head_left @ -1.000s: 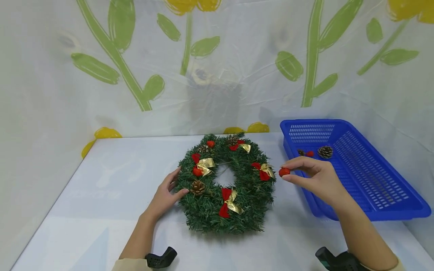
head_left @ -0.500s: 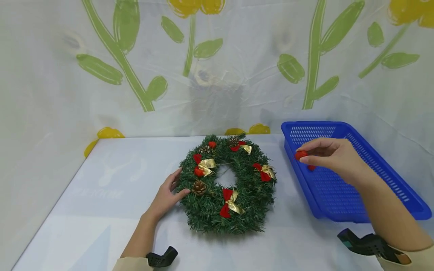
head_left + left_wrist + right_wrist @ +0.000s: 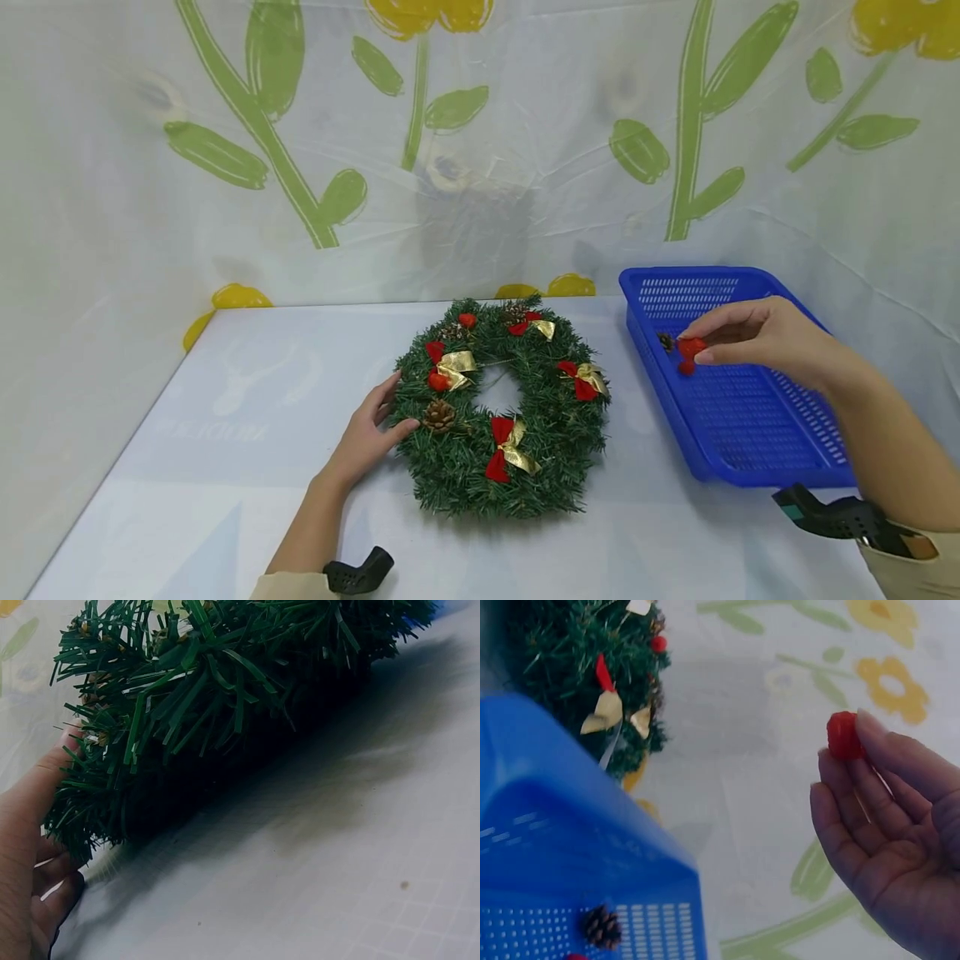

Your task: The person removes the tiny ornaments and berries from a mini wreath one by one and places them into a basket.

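Observation:
A round green Christmas wreath (image 3: 558, 450) lies on the white table, decorated with red-and-gold bows (image 3: 512, 448), pinecones (image 3: 438, 416) and small red balls (image 3: 438, 380). My left hand (image 3: 367, 433) holds its left edge, thumb (image 3: 52, 769) on the outer needles and the other fingers curled around below. Over the blue basket, my right hand (image 3: 783, 343) pinches a small red ball ornament (image 3: 844, 736) between thumb and fingertips. Inside the basket, beneath that hand in the head view, are another red ball (image 3: 686, 367) and a small pinecone (image 3: 666, 342).
The blue perforated basket (image 3: 780, 477) stands at the right of the table (image 3: 247, 400), its wall close to the wreath's right side. A white backdrop (image 3: 480, 225) with printed green leaves and yellow flowers closes off the back and sides.
My right hand has carried the red ball ornament rightward, from beside the wreath to over the basket. The larger pinecone seen in the basket earlier is now hidden behind it. My left hand stays put.

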`<action>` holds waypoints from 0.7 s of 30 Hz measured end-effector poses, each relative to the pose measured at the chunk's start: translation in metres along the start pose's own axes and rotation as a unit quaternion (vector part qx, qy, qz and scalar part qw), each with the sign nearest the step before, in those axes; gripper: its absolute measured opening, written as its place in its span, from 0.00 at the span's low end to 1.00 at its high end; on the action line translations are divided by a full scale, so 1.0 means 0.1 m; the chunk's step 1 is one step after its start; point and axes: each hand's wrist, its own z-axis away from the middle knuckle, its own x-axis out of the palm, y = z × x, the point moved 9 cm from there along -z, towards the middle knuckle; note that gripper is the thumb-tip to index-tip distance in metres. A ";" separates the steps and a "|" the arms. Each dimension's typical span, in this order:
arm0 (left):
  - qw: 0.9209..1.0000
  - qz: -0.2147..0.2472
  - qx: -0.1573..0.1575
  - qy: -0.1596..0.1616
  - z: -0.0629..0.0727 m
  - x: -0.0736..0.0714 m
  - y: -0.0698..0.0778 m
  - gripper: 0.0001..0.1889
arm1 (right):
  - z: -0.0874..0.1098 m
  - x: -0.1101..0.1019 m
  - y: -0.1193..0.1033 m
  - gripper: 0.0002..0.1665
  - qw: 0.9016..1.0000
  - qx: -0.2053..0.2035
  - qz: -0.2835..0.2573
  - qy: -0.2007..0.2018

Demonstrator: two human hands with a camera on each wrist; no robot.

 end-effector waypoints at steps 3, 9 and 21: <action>1.000 0.003 0.000 0.000 0.00 -0.01 0.00 0.40 | -0.03 0.01 0.04 0.14 1.000 -0.012 -0.007 -0.020; 1.000 0.000 0.003 0.003 -0.01 -0.02 0.01 0.40 | -0.09 -0.04 0.15 0.14 0.999 -0.014 -0.027 -0.039; 1.000 0.000 -0.004 0.001 0.01 -0.01 0.02 0.41 | -0.15 -0.24 0.45 0.12 0.999 0.046 0.001 -0.017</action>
